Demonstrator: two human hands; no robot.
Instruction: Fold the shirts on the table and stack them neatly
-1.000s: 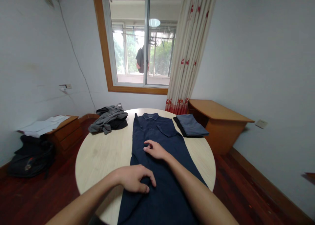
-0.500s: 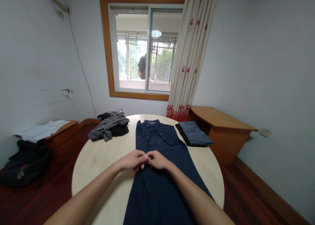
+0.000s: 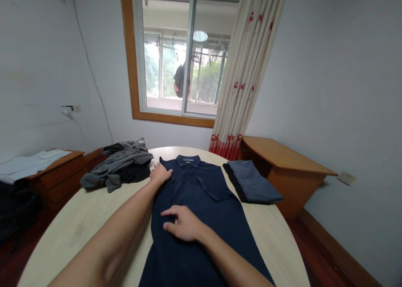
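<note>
A dark navy polo shirt [image 3: 201,245] lies spread on the round table, its collar at the far end. Its right sleeve [image 3: 215,187] is laid inward over the body. My left hand [image 3: 161,174] reaches forward to the shirt's left shoulder edge, thumb out to the side and fingers apart; it seems to rest on the cloth. Lower down, my right hand [image 3: 184,223] is over the middle of the shirt, with index finger and thumb stretched apart and nothing between them. Whether it touches the fabric I cannot tell.
A rumpled pile of grey and black clothes [image 3: 121,165] lies at the table's far left. Folded blue-grey and black garments [image 3: 254,180] are stacked at the right. Beyond the round table [image 3: 75,228] stand a wooden desk [image 3: 289,157] and a drawer cabinet [image 3: 63,178].
My hands were together over the shirt and are now apart. The left has gone forward to the shoulder; the right has opened, slightly lower. The view has tilted down, and the shirt's left side looks wider.
</note>
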